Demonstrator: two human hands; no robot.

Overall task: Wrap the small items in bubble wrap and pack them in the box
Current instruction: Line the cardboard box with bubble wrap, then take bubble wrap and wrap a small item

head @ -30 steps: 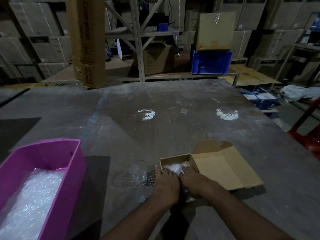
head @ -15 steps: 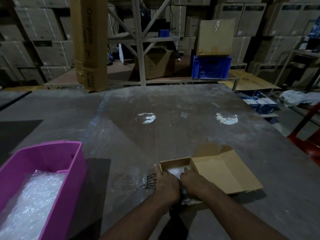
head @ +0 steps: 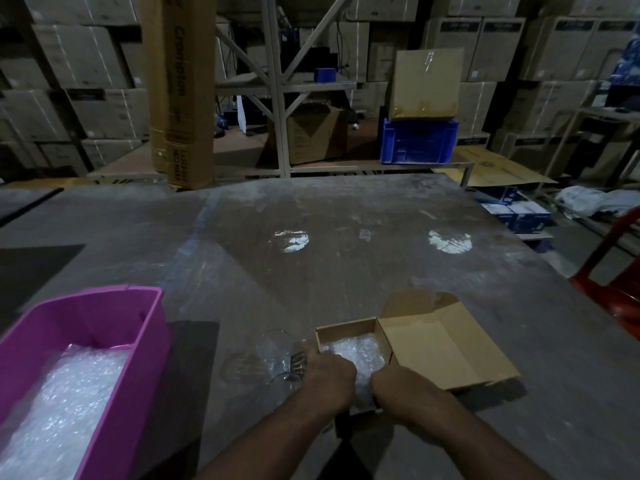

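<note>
Hands are both working at the box near the desk's front edge. We're keeping the left hand on the box's left side, thumb lying up along the outer wall, fingers curled down toward the bubble wrap inside; can't tell if they're actually pinching it. We're setting the right hand at the box's near right corner, knuckles up, fingers tucked under & hidden, so can't tell its grip either. Wrap is filling the box's bottom w/ a white crinkled wad; any item inside it isn't showing.

We're seeing the lid lying open to the right, flat on the desk, joined to the box along the right wall. Clear glasses are lying just left of the box, beside the left hand, too see-through to count or make out well.

Pink bin is sitting at the desk's left front, well apart from the box, holding more wrap. A dark mat is lying under the bin & between it and the glasses.

Behind the desk we're looking at a tall carton standing upright, a blue crate w/ a brown carton on top, and stacked cartons along the back. Red chair is at the right edge.
</note>
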